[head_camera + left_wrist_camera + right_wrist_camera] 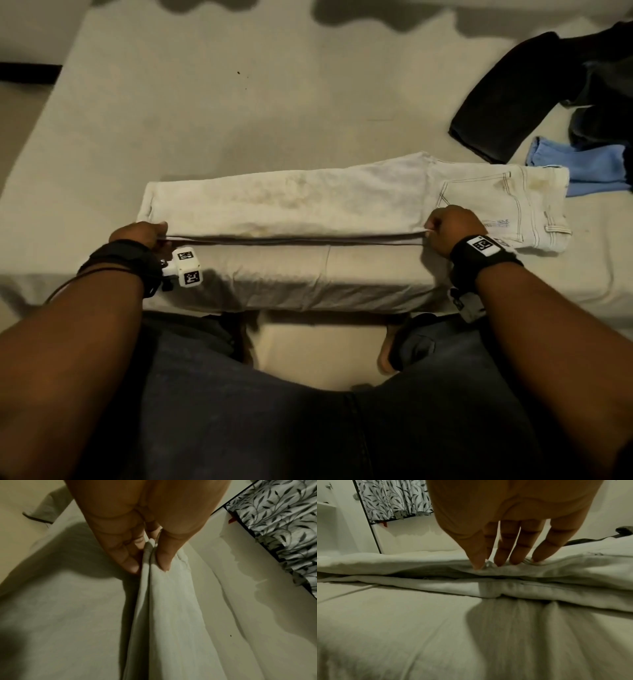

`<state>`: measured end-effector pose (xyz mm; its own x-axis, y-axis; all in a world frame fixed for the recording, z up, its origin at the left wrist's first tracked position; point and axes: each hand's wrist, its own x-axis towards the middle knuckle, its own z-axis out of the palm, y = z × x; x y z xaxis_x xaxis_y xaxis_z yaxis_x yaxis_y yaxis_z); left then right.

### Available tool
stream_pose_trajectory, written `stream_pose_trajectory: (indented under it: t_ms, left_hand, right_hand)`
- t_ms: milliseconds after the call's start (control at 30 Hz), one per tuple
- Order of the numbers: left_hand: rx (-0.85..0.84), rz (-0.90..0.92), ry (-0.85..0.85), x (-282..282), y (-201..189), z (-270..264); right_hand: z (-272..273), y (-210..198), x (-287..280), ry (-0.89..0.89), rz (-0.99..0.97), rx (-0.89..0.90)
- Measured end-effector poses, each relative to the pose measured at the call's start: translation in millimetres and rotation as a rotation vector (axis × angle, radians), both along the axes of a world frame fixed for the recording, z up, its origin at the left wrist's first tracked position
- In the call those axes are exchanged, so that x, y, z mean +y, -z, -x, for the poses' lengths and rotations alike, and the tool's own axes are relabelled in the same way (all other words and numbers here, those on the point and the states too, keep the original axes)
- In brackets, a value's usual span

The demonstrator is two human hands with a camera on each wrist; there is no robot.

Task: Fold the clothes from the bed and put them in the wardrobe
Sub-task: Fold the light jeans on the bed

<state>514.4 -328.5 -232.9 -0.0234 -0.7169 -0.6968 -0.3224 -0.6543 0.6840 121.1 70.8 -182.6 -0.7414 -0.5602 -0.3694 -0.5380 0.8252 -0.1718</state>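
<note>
head camera looking steeply down over the bed (pixel 239 102), wrist cameras close, low, sharing its near edge

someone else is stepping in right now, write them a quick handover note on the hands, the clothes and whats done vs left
Left hand pinches the near edge of the white trousers at the leg end.
Right hand grips the same edge near the seat.
Trousers lie folded lengthwise, leg on leg, along the front of the bed.
Black garment and blue garment lie unfolded at the far right.
Left: fold the trousers shorter, fold the other two, put all in the wardrobe, which is not in view.
</note>
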Motion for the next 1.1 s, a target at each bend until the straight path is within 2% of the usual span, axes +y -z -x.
stream_pose_trajectory:
  t_ms: [100,233,267,300,333,400,433,467,500,567,633,733,833,900,1000,1100]
  left_hand:
    - [-0.052,0.042,0.072,-1,-5,5]
    - [-0.522,0.204,0.199,-3,-11,9]
    - [-0.599,0.273,0.193,3,-12,15]
    - [-0.672,0.431,0.239,12,-14,27]
    - [-0.710,0.673,0.371,20,-11,41]
    - [-0.559,1.128,0.760,42,-8,80]
    - [-0.463,1.238,0.965,58,-4,102]
    - [-0.390,1.271,1.127,76,0,123]
    - [-0.369,1.233,1.260,93,4,140]
    - [-0.480,1.089,1.454,121,6,163]
    - [-0.593,0.953,1.530,122,19,167]
    - [-0.662,0.867,1.503,103,30,161]
    - [-0.737,0.799,1.419,81,34,146]
    - [-0.811,0.765,1.329,50,34,120]
    - [-0.880,0.707,1.216,11,33,75]
    - [-0.888,0.708,1.204,5,35,68]
  right_hand:
    - [-1,0,-7,-0.002,0.049,-0.029]
    - [0,1,-24,-0.010,0.131,-0.020]
    - [2,3,-32,-0.023,0.140,-0.006]
    - [3,5,-42,-0.043,0.141,0.013]
    - [2,10,-54,-0.070,0.147,0.034]
    - [-11,17,-84,-0.170,0.153,0.070]
    - [-24,21,-100,-0.241,0.146,0.081]
    - [-40,27,-113,-0.305,0.146,0.071]
    - [-58,36,-125,-0.357,0.151,0.044]
    - [-87,54,-138,-0.431,0.157,0.020]
    - [-94,73,-143,-0.453,0.125,0.043]
    - [-82,83,-146,-0.437,0.052,0.048]
    - [-65,76,-149,-0.410,-0.011,0.013]
    - [-32,69,-140,-0.335,-0.104,0.020]
    - [26,59,-110,-0.118,-0.174,-0.054]
    - [45,62,-93,-0.091,-0.159,-0.097]
